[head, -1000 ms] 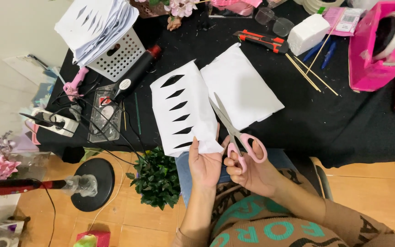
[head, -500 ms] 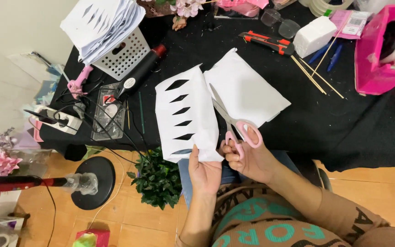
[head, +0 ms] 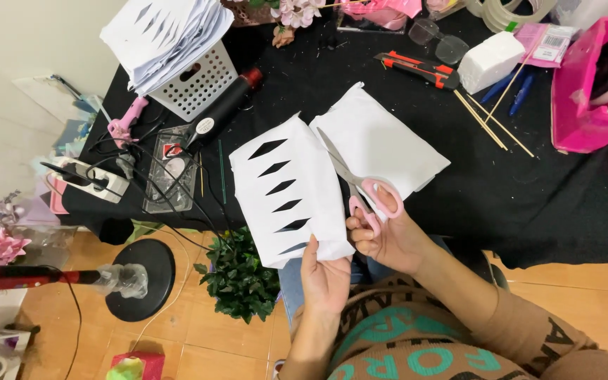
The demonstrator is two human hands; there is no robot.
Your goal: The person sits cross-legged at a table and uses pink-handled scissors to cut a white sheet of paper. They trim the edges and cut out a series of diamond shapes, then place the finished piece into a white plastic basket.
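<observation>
Head view: hands (head: 360, 260) hold paper (head: 290, 190), scissors (head: 360, 186).

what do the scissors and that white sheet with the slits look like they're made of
Scissors: blades look like bare metal, grey with a dull shine; the pink handle loops look like smooth plastic. White sheet: probably thin paper or tissue, matte, creased, with clean-edged pointed cutouts.

Basket: a white basket (head: 198, 88) is topped with a cut paper stack (head: 167, 32).
Right edge: a pink tape dispenser (head: 592, 88) is seen.
Floor: a green plant (head: 241, 278) is placed.
</observation>
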